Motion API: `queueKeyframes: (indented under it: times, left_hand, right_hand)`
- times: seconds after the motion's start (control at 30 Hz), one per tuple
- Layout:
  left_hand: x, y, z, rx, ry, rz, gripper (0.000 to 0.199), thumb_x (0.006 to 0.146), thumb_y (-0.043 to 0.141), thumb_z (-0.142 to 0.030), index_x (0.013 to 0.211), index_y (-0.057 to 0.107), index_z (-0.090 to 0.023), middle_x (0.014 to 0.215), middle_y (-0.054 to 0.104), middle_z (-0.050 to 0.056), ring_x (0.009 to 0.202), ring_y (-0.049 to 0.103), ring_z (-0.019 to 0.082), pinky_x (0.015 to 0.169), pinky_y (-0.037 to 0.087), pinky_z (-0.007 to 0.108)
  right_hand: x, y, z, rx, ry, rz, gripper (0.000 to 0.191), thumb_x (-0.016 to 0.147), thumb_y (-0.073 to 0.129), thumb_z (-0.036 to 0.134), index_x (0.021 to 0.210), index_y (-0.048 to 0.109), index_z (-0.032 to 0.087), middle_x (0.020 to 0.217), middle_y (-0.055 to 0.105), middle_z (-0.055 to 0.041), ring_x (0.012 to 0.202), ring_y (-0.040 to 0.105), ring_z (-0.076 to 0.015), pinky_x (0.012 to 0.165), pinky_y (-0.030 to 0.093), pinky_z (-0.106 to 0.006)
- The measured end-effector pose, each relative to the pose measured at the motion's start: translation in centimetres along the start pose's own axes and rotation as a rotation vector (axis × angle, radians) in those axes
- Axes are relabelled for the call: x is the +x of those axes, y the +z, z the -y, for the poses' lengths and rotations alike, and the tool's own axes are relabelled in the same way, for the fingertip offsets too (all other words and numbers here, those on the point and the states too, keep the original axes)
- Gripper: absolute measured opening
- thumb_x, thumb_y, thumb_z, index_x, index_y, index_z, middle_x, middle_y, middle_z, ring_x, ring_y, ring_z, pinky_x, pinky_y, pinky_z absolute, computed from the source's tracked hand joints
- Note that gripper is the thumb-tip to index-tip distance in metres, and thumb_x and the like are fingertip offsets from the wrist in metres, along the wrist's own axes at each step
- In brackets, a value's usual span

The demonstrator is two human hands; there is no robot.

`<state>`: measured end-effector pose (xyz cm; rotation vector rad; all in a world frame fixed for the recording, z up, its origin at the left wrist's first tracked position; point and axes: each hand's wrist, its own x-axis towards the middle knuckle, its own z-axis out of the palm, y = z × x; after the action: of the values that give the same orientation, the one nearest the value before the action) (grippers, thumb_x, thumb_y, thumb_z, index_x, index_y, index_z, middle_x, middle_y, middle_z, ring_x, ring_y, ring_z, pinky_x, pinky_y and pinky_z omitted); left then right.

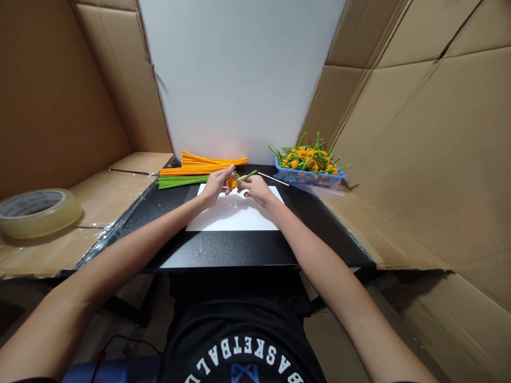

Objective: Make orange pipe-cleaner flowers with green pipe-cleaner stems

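Over the white sheet (235, 215), both hands meet around a small orange flower piece (231, 183) with green stems. My left hand (217, 186) has its fingers closed on the piece from the left. From the right, my right hand (254, 189) pinches the green stem (249, 175), which sticks up and to the right. The orange piece sits between the fingertips. Behind my left hand lie orange fuzzy strips (187, 171) and green fuzzy strips (179, 182).
A blue basket (307, 177) heaped with orange and green flower pieces stands at the back right. A thin stick (273, 178) lies near it. A large tape roll (67, 213) rests on the cardboard at the left. Cardboard walls flank the black table (227, 249).
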<state>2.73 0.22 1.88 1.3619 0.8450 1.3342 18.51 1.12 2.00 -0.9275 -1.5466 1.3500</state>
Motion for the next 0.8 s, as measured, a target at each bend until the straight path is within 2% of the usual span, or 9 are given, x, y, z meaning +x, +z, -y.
queueKeyframes:
  times: [0.1,0.2,0.27,0.33,0.47,0.6,0.8]
  left_hand:
    - [-0.5,0.8,-0.1,0.176,0.102,-0.142,0.06,0.078,0.064,-0.074,0.061,0.061,-0.017,0.052,0.053,0.0,0.041,0.041,0.008,0.042,0.027,0.024]
    - [-1.1,1.0,0.1,0.391,0.269,-0.251,0.058,0.085,0.059,-0.069,0.058,0.061,-0.018,0.05,0.052,-0.001,0.046,0.044,0.01,0.048,0.03,0.024]
    - [-1.3,0.8,0.3,0.502,0.367,-0.219,0.049,0.085,0.064,-0.062,0.061,0.062,-0.018,0.054,0.055,-0.001,0.053,0.048,0.011,0.052,0.033,0.023]
    - [-1.3,0.4,0.6,0.551,0.411,-0.132,0.036,0.079,0.075,-0.053,0.071,0.067,-0.019,0.063,0.061,0.0,0.059,0.052,0.011,0.056,0.036,0.022]
    - [-0.7,-0.4,1.3,0.549,0.39,0.04,0.033,0.068,0.084,-0.039,0.09,0.07,-0.019,0.078,0.068,0.0,0.066,0.057,0.012,0.062,0.042,0.021]
    - [-0.2,-0.5,1.5,0.484,0.299,0.076,0.032,0.066,0.083,-0.038,0.085,0.068,-0.017,0.078,0.068,0.002,0.068,0.06,0.013,0.062,0.046,0.021]
    - [-0.3,-0.1,1.0,0.339,0.163,0.123,0.039,0.059,0.088,-0.041,0.077,0.063,-0.016,0.07,0.065,0.001,0.052,0.055,0.009,0.051,0.044,0.021]
  right_hand:
    - [-0.3,0.5,0.2,0.061,0.072,-0.019,0.025,0.069,0.083,0.03,0.069,0.064,0.014,0.07,0.064,-0.0008,0.064,0.056,-0.0096,0.053,0.032,-0.02]
    - [-0.5,1.1,0.5,0.147,0.163,-0.076,0.019,0.073,0.078,0.021,0.067,0.061,0.015,0.066,0.062,0.0004,0.062,0.056,-0.0094,0.054,0.034,-0.02]
    - [-0.5,1.2,0.5,0.206,0.208,-0.12,0.018,0.074,0.074,0.016,0.066,0.059,0.015,0.062,0.059,0.0009,0.059,0.055,-0.0092,0.053,0.034,-0.02]
    - [-0.3,1.1,0.5,0.258,0.239,-0.15,0.017,0.073,0.07,0.009,0.064,0.057,0.015,0.057,0.055,0.0019,0.055,0.051,-0.0078,0.05,0.032,-0.019]
    - [0.1,0.6,0.2,0.363,0.326,-0.114,0.018,0.071,0.062,0.0,0.063,0.056,0.014,0.053,0.049,0.0039,0.048,0.038,-0.0046,0.045,0.026,-0.017]
    - [0.4,0.0,-0.1,0.367,0.3,-0.035,0.015,0.069,0.061,-0.001,0.064,0.06,0.013,0.056,0.055,0.0006,0.049,0.041,-0.0057,0.044,0.03,-0.017]
    - [0.6,-0.4,-0.4,0.272,0.222,0.019,0.017,0.062,0.062,-0.004,0.059,0.06,0.013,0.056,0.056,0.0005,0.052,0.043,-0.0058,0.047,0.033,-0.016]
